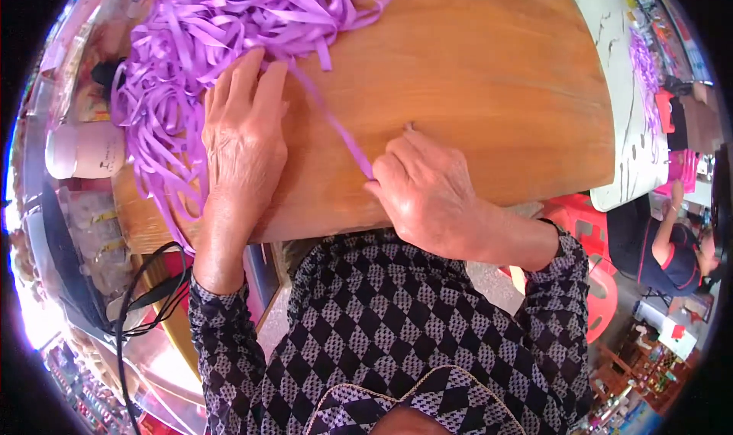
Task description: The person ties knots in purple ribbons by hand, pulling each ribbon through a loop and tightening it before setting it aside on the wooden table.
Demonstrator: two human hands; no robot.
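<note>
A big tangled heap of purple ribbon covers the far left of the wooden tabletop. My left hand lies on the heap's near right edge, its fingers stretched out and slightly apart; its thumb is mostly hidden. From beside its fingertips a single ribbon strand runs taut, slanting down to the right. My right hand is closed, pinching the strand's near end between thumb and curled fingers, just above the table's near edge.
The brown wooden tabletop borders a white marbled table on the right, with more purple ribbon. A white container and black cables are at left. Red plastic chairs and another person are at right.
</note>
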